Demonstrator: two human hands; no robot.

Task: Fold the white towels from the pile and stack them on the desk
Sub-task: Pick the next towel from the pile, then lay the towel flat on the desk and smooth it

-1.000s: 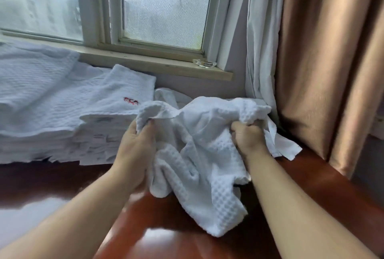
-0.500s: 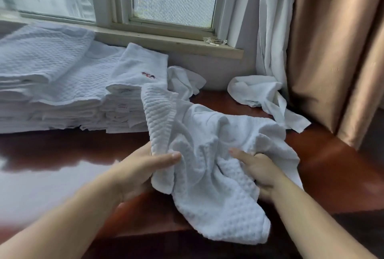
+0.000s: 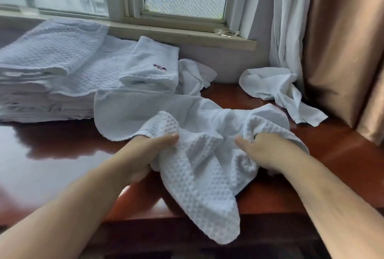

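At the centre of the frame a person holds a crumpled white waffle-weave towel (image 3: 199, 167) over the glossy reddish-brown desk (image 3: 62, 155), one end hanging past the desk's near edge toward the bottom of the frame and another part spread flat on the desk toward the stack. The left hand (image 3: 145, 152) has its grip closed on the towel's left side, thumb stretched along the top of the cloth and the other fingers curled under it. The right hand (image 3: 264, 150) grips a bunched fold on the right, thumb pointing inward and the fingers tucked into the fabric. In the upper left of the frame a stack of folded white towels (image 3: 52, 76) sits on the desk against the window sill (image 3: 166, 34); the small folded towel (image 3: 151, 65) lying on its right end carries a short embroidered mark in red and dark thread, too blurred to read. Just right of that stack a loose white towel (image 3: 195, 76) lies crumpled against the wall, and further right another unfolded white cloth (image 3: 276, 88) lies at the foot of a white curtain (image 3: 291, 20). A tan curtain (image 3: 342, 40) fills the right edge. A small clear glass object (image 3: 226, 32) rests on the sill's right end.
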